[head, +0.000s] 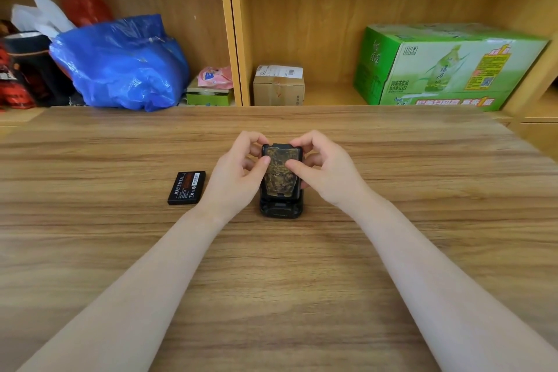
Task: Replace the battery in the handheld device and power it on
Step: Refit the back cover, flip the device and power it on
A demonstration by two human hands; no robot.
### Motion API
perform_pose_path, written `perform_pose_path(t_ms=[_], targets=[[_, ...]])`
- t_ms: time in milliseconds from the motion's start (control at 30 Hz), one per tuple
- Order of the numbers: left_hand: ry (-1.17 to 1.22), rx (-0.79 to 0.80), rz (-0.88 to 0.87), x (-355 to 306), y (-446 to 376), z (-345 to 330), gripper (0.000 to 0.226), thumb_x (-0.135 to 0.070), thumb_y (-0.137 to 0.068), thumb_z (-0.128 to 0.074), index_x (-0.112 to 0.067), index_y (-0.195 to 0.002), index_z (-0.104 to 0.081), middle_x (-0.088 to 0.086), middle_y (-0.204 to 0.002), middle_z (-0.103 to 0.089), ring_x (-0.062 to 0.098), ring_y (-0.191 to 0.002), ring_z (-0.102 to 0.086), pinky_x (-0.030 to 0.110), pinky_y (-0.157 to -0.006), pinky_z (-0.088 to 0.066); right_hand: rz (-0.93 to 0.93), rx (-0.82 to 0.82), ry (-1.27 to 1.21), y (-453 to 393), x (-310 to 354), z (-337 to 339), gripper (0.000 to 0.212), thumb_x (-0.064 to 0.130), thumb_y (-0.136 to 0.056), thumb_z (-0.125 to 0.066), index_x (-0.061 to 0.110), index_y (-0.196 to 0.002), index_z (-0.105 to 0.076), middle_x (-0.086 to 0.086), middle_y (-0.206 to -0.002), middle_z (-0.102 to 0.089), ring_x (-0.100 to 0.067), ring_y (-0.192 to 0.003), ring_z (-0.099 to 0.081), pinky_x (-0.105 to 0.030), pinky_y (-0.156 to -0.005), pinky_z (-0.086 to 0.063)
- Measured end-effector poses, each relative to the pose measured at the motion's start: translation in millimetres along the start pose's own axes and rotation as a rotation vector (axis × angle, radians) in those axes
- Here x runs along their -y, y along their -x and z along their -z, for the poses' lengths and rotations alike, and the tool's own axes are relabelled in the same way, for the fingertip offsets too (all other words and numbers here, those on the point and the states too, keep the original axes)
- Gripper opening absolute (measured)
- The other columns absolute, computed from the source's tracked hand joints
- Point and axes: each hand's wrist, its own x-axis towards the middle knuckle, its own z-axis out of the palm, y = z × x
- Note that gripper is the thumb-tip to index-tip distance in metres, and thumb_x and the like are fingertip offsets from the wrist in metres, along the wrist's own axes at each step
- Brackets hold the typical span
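A black handheld device lies back-up on the wooden table, its back cover worn with a yellowish mottled pattern. My left hand grips the device's left side, thumb pressing on the cover. On the right side my right hand holds it, thumb also on the cover and fingers curled over the top edge. A loose black battery with an orange label lies flat on the table just left of my left hand, untouched.
Behind the table's far edge stands a wooden shelf with a blue plastic bag, a small cardboard box, a green drinks carton, a small green box and dark and red bags at far left.
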Motion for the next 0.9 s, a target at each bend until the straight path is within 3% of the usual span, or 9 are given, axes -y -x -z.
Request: perform_pose_path(t_ms=[200,367,467,667,767,900], targets=[[0.054,0.036,0.001,2,1,2,0.026,-0.017,-0.096,-0.054,-0.037,-0.111,-0.048,0.001,-0.096,-0.061,0.029,-0.08,-0.064,0.048,-0.067,-0.058,-0.004,0.031,-0.006,-1,1,0,0.029,0.015,-0.087,-0.068,0.039,-0.096,-0.055,0.003,-0.102,-0.062,-0.013,-0.075,-0.063,-0.032,-0.058,-0.059],[0.09,0.077,0.024,4,-3,1,0.025,-0.015,-0.097,-0.053,-0.03,-0.116,-0.046,-0.003,-0.087,-0.061,0.02,-0.072,-0.064,0.031,-0.055,-0.054,-0.038,0.04,-0.01,-6,0,1,0.024,0.014,-0.089,-0.067,0.032,-0.098,-0.054,-0.001,-0.104,-0.063,-0.027,-0.084,-0.066,-0.034,-0.056,-0.059],[0.11,0.086,0.036,4,-5,0,0.024,-0.015,-0.097,-0.052,-0.027,-0.117,-0.046,0.003,-0.087,-0.063,0.015,-0.07,-0.063,0.029,-0.055,-0.054,-0.06,0.038,-0.033,-7,-2,0,0.022,0.013,-0.089,-0.066,0.024,-0.105,-0.055,-0.002,-0.104,-0.064,-0.031,-0.086,-0.065,-0.033,-0.056,-0.059],[0.041,0.073,-0.025,6,-3,-3,0.024,-0.015,-0.098,-0.05,-0.023,-0.12,-0.045,-0.005,-0.069,-0.062,0.007,-0.071,-0.06,0.02,-0.068,-0.049,-0.07,0.053,-0.047,-9,-3,1,0.023,0.012,-0.089,-0.066,0.021,-0.106,-0.054,-0.004,-0.104,-0.064,-0.028,-0.086,-0.066,-0.03,-0.055,-0.057],[0.03,0.073,-0.018,7,-5,-5,0.024,-0.014,-0.098,-0.05,-0.022,-0.12,-0.045,-0.008,-0.064,-0.059,0.003,-0.066,-0.055,0.018,-0.068,-0.045,-0.084,0.055,-0.055,-9,-5,0,0.023,0.011,-0.089,-0.066,0.021,-0.106,-0.053,-0.005,-0.102,-0.064,-0.022,-0.082,-0.065,-0.028,-0.053,-0.056],[0.045,0.076,-0.003,8,-4,-10,0.023,-0.013,-0.099,-0.048,-0.022,-0.12,-0.045,-0.007,-0.072,-0.065,0.002,-0.073,-0.06,0.014,-0.07,-0.045,-0.111,0.061,-0.096,-8,-9,0,0.022,0.009,-0.089,-0.065,0.018,-0.105,-0.053,-0.005,-0.1,-0.063,-0.017,-0.082,-0.065,-0.028,-0.05,-0.055]])
